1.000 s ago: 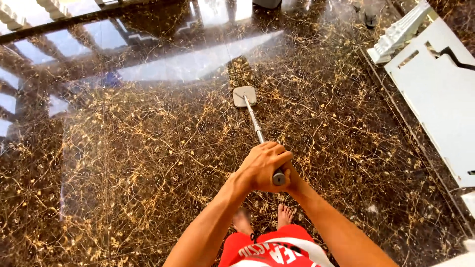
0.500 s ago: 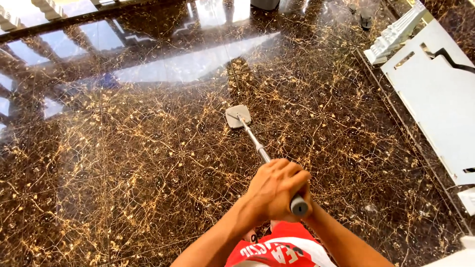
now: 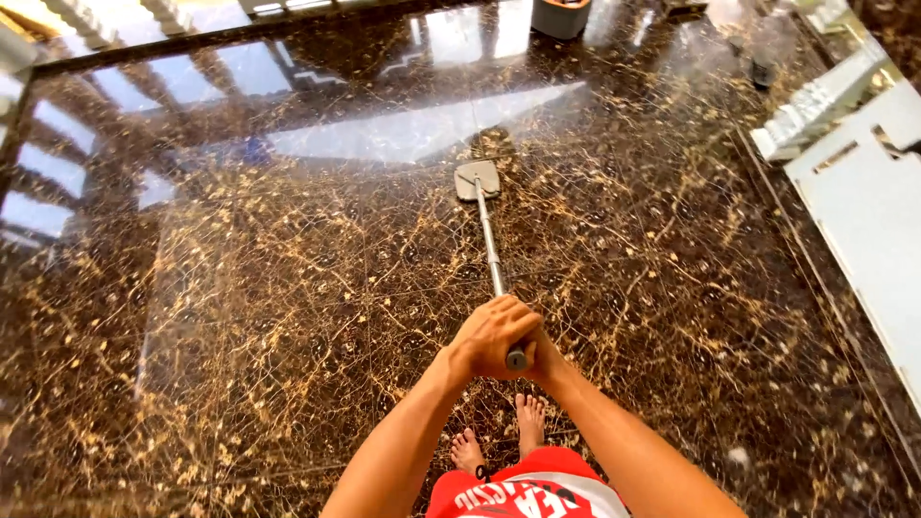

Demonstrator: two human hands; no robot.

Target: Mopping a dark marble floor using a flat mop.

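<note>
A mop with a thin metal pole (image 3: 489, 245) and a flat grey head (image 3: 477, 179) rests on the glossy dark brown marble floor (image 3: 288, 317). Both of my hands grip the near end of the pole close together. My left hand (image 3: 491, 334) wraps over the top of the handle. My right hand (image 3: 545, 355) holds it from the right side, mostly hidden behind the left. The mop head lies flat on the floor ahead of me. My bare feet (image 3: 499, 432) stand just below the hands.
A white door or panel (image 3: 863, 211) with a slatted frame lies along the right edge. A dark round container (image 3: 561, 14) stands at the far edge. Window reflections shine across the upper floor.
The mop head has been pushed away from me, after first being drawn closer. My hands stayed closed on the handle and shifted slightly left.
</note>
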